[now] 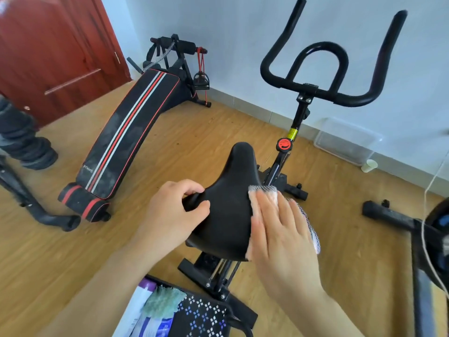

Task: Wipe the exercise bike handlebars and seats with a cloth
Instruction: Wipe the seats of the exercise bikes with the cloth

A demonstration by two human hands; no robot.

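Under flat right fingers: cloth on seat, right edge. Left fingers grip left edge. Nose points away, toward handlebars.

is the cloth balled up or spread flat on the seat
Spread flat: the cloth lies on the seat under the right hand, its edges showing around the straight fingers.

The black seat points its narrow nose away from me. My pink-and-white cloth, mesh-edged, lies flat on its right side under my right hand. The black handlebars stand beyond, horns upright.
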